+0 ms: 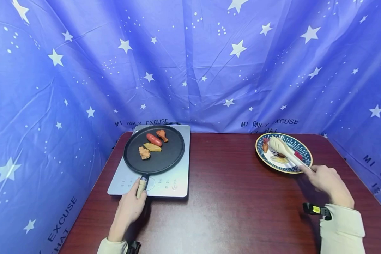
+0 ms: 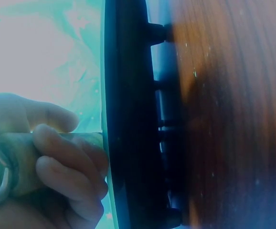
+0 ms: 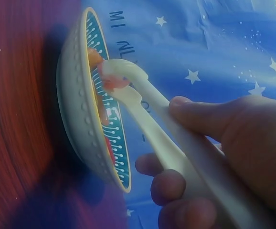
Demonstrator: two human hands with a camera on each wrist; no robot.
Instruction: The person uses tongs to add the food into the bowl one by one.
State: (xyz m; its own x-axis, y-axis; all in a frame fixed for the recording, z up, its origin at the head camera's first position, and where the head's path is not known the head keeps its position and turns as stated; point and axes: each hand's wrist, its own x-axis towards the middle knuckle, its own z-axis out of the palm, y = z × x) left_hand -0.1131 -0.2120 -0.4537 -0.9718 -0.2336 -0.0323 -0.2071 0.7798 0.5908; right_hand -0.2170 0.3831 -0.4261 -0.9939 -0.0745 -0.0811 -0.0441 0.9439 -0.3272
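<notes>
On the red table [image 1: 222,197], a silver cooktop [image 1: 181,173] is topped by a black pan [image 1: 165,160], its handle [image 1: 141,188] clasped by the left hand [image 1: 131,209]. Above a patterned plate [image 1: 271,165], white tongs [image 1: 284,149] are grasped by the right hand [image 1: 330,181]; a reddish piece [image 3: 115,83] between their tips is shown clearly only from the right wrist. In the pan, a sausage [image 1: 154,140], yellow piece [image 1: 153,147], drumstick [image 1: 162,135] and tan lump [image 1: 144,153] are seen only from the head.

The person's bare left hand [image 1: 131,209], below a cream fabric sleeve [image 1: 112,246], extends forward with fingers curled in a grip, while the bare right hand [image 1: 329,183] angles forward and inward, thumb opposing its bent fingers.
</notes>
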